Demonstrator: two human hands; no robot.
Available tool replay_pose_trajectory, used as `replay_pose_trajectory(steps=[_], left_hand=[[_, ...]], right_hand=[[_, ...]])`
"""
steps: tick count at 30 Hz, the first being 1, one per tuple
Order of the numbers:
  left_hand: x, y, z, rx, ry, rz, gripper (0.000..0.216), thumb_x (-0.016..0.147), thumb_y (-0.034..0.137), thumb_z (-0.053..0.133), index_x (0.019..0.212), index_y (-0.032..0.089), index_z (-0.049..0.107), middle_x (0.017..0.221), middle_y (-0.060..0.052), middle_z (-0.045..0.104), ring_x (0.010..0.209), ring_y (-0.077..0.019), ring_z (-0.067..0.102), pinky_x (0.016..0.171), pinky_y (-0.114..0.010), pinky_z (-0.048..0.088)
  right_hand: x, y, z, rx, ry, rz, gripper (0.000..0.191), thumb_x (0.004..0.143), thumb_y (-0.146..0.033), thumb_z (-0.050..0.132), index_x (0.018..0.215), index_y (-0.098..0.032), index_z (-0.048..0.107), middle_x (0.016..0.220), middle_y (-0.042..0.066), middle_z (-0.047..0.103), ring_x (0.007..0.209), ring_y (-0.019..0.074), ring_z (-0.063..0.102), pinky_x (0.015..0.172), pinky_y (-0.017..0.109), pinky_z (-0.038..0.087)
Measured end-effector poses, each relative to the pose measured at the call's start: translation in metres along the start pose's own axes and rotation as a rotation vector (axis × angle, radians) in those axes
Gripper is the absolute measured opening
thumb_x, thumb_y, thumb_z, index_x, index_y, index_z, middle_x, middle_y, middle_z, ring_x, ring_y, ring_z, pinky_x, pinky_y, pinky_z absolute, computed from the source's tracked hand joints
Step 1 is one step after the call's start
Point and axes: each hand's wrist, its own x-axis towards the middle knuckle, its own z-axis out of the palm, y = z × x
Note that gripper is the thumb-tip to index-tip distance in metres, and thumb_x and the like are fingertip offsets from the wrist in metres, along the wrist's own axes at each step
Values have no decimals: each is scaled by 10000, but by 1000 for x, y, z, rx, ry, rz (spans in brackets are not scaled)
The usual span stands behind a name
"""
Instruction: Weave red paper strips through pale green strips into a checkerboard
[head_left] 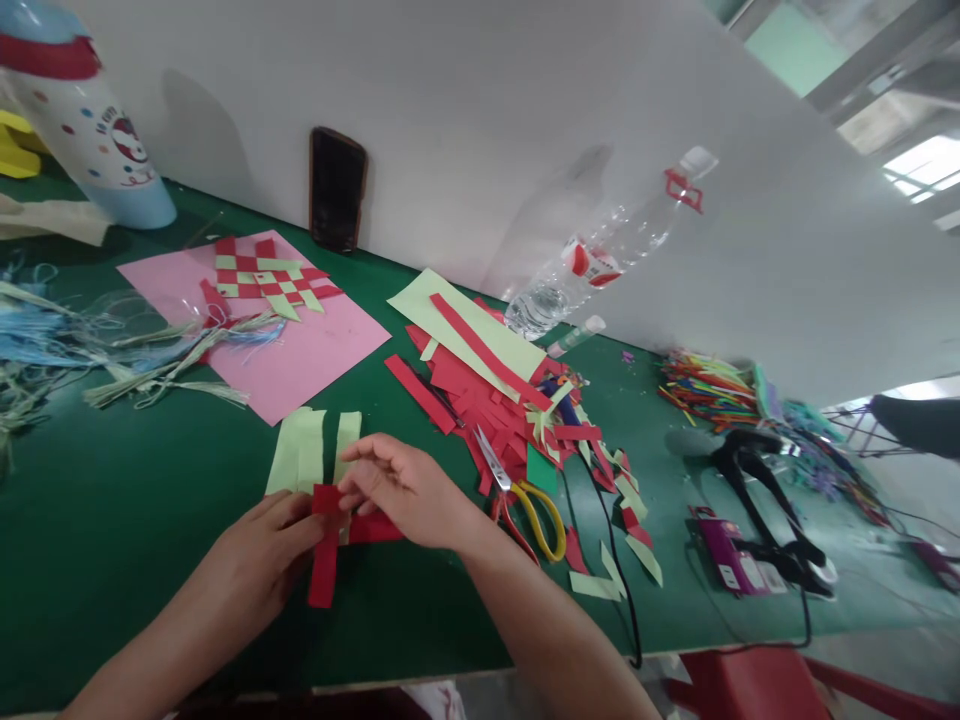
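Observation:
My left hand (262, 550) lies low at the left, its fingers closed on an upright red paper strip (323, 580). My right hand (405, 490) reaches in from the right, fingers curled against a narrow pale green paper strip (347, 435) beside the red one; its exact grip is partly hidden. Another red strip (375, 527) runs sideways beneath the right hand. Wider pale green strips (300, 445) stand behind the left fingers. Scissors (536, 510) with yellow handles lie to the right, blades parted, over red paper pieces (472, 400).
Woven red-and-green pieces (262, 275) rest on a pink sheet (300, 360), near tangled tassels (52, 340). A phone (337, 190) and a plastic bottle (592, 260) lean on the wall. A tumbler (90, 120), black stand (772, 510) and cable (611, 530) share the green table.

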Motion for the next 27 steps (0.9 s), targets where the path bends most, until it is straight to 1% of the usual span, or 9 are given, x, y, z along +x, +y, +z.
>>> replay_pose_trajectory(steps=[2, 4, 5, 8, 10, 14, 21, 24, 27], left_hand=[[-1, 0, 1, 5, 1, 0, 449, 824, 52, 412, 1034, 283, 734, 1002, -75, 708, 904, -228, 650, 755, -319, 535], [-1, -1, 1, -1, 4, 12, 509, 782, 11, 409, 1075, 282, 724, 1029, -74, 707, 925, -229, 648, 771, -324, 531], [-1, -1, 2, -4, 5, 20, 532, 772, 0, 404, 1099, 281, 716, 1040, -74, 705, 931, -228, 647, 775, -324, 528], [-2, -2, 2, 3, 1, 42, 541, 791, 2, 382, 1118, 285, 707, 1046, -72, 692, 926, -224, 640, 779, -324, 521], [-2, -2, 1, 19, -4, 53, 531, 825, 18, 361, 1106, 299, 716, 1037, -70, 685, 918, -226, 634, 774, -329, 518], [-3, -6, 3, 73, -25, 105, 603, 850, 29, 353, 1222, 375, 677, 1022, -61, 675, 889, -224, 618, 759, -337, 515], [-4, -10, 9, 108, -25, 106, 630, 832, 24, 368, 1256, 390, 656, 991, -58, 666, 873, -228, 607, 747, -344, 510], [-4, -8, 7, 67, -28, 89, 601, 805, -4, 361, 1191, 326, 683, 1017, -66, 680, 895, -229, 623, 752, -346, 510], [-4, -8, 5, 0, -19, 65, 575, 754, -17, 396, 1185, 267, 648, 1076, -64, 697, 979, -236, 640, 834, -368, 518]], right_hand=[[4, 6, -1, 85, 29, 41, 173, 1021, -311, 414, 1045, -208, 552, 898, 9, 638, 803, 134, 703, 724, 273, 571], [7, 13, -1, -16, 127, 38, 78, 965, -236, 508, 1015, -208, 561, 913, 0, 630, 782, 128, 690, 720, 271, 565], [9, 16, 0, -103, 172, 34, 97, 914, -199, 576, 1010, -207, 572, 920, -6, 628, 762, 123, 678, 714, 266, 557], [11, 21, 5, -316, 238, 48, 310, 789, -190, 733, 1064, -215, 593, 934, -17, 639, 689, 109, 637, 688, 261, 538], [13, 20, 10, -420, 275, 43, 406, 764, -213, 774, 1125, -226, 587, 975, -9, 645, 664, 105, 620, 680, 267, 533], [15, 19, 19, -625, 332, -36, 429, 798, -180, 742, 1192, -242, 586, 1063, 24, 634, 718, 128, 625, 714, 288, 533], [11, 26, 21, -644, 296, -187, 255, 894, -104, 593, 1100, -233, 672, 1088, 35, 662, 974, 160, 654, 887, 282, 519], [3, 27, 16, -588, 280, -233, 312, 892, -35, 524, 1104, -199, 683, 1109, 56, 662, 1034, 157, 647, 936, 281, 510], [-8, 27, 10, -554, 208, -245, 394, 848, -8, 535, 1168, -193, 673, 1160, 74, 645, 1052, 162, 652, 937, 284, 520]])
